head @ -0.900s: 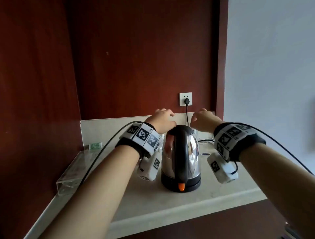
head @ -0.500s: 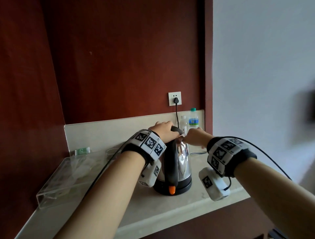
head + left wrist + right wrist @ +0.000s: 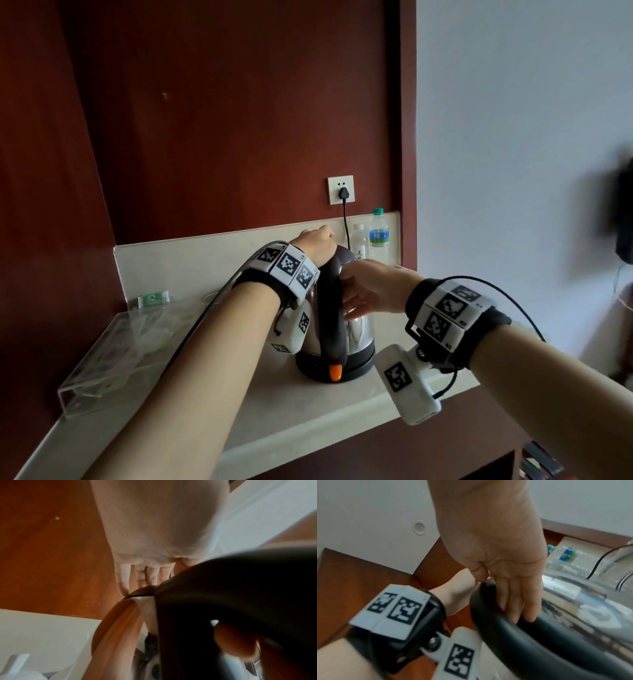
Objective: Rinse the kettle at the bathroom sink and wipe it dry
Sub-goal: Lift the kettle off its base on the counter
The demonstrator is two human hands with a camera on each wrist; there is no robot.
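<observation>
Electric kettle [image 3: 346, 329] sits upright on its base on the table [image 3: 274, 404]. Right hand [image 3: 373, 291] fingers [image 3: 518, 601], straight, slide inside the vertical handle [image 3: 334, 308]; left hand [image 3: 317, 246] lies flat on the lid, fingers relaxed.

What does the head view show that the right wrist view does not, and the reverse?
Only the head view shows the socket with its plug, the kettle's orange switch and the clear tray. Only the right wrist view shows the right hand's palm, fingers straight behind the handle. Both show the kettle, the bottle and the left wrist.
</observation>
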